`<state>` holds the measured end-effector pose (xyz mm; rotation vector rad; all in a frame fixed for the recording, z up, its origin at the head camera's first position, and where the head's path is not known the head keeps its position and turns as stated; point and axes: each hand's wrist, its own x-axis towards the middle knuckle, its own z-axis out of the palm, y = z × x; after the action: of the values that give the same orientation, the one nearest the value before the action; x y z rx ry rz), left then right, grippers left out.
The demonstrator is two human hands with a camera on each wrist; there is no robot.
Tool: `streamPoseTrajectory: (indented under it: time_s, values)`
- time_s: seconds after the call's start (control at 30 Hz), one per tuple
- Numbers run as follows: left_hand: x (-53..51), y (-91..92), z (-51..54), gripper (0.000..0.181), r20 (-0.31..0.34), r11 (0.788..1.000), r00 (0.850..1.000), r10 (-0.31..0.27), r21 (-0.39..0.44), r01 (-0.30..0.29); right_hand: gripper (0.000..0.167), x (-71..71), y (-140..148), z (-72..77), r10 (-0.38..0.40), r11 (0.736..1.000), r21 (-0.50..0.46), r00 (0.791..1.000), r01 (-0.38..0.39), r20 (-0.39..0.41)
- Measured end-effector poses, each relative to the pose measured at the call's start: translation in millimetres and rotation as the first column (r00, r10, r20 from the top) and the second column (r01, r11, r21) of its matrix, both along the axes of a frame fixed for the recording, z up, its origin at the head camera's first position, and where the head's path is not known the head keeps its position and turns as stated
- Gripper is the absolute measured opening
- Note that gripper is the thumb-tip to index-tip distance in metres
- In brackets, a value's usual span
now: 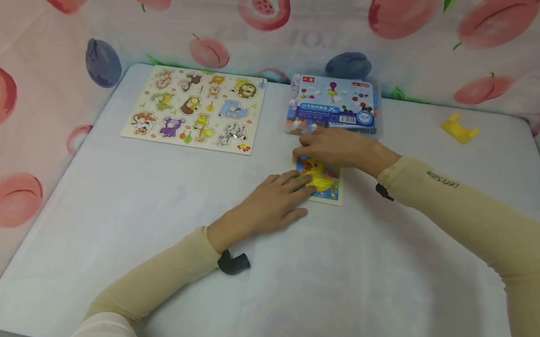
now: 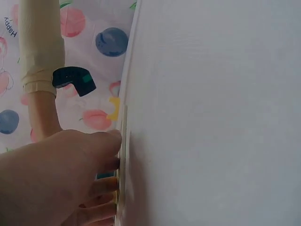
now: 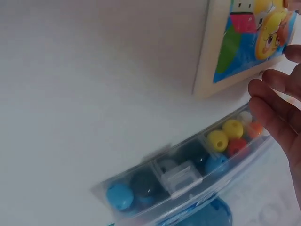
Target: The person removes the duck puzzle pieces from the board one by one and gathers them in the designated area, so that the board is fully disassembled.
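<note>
A small wooden duck puzzle (image 1: 330,193), yellow on a blue ground, lies on the white table. My left hand (image 1: 269,203) rests on its left side with fingers extended over the picture. The left wrist view shows that hand (image 2: 56,174) along the board's thin edge. At the far edge of the puzzle is my right hand (image 1: 337,148), which covers the board's top part. In the right wrist view its loosely bent fingers (image 3: 268,106) appear between the puzzle (image 3: 244,52) and a clear plastic box (image 3: 183,179) of coloured balls, with nothing visibly pinched.
Behind the right hand stands the lidded molecule-model box (image 1: 337,102). A larger animal puzzle board (image 1: 197,108) lies at the back left. Toward the back right is a yellow plastic piece (image 1: 459,128). Fruit-patterned cloth (image 1: 313,21) hangs along the table's far edge.
</note>
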<state>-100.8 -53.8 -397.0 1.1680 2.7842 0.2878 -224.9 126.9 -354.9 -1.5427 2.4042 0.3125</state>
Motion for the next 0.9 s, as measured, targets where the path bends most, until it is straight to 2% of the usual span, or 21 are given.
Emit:
streamPoseTrajectory:
  time_s: [0.23,0.47,0.7,0.9]
  values:
    - [2.5,12.8,-5.4,0.052,-0.016,0.996,0.997,0.072,-0.048,-0.073,0.029,-5.1,-9,-3.5,0.055,0.998,0.009,0.998,-0.055,0.023]
    - [3.3,27.4,-0.8,0.055,-0.022,0.985,0.989,0.144,-0.094,-0.146,0.025,-8.6,-10,-3.2,0.083,0.996,0.016,0.996,-0.083,0.008]
    - [3.1,33.3,-7.8,0.061,-0.077,0.976,0.983,0.169,-0.127,-0.178,0.023,-9.7,-10,-5.5,0.113,0.994,-0.003,0.994,-0.113,-0.004]
    - [1.3,37.3,-6.7,0.061,-0.070,0.978,0.981,0.178,-0.096,-0.185,0.019,-9.0,-11,-5.3,0.131,0.991,-0.016,0.991,-0.132,-0.005]
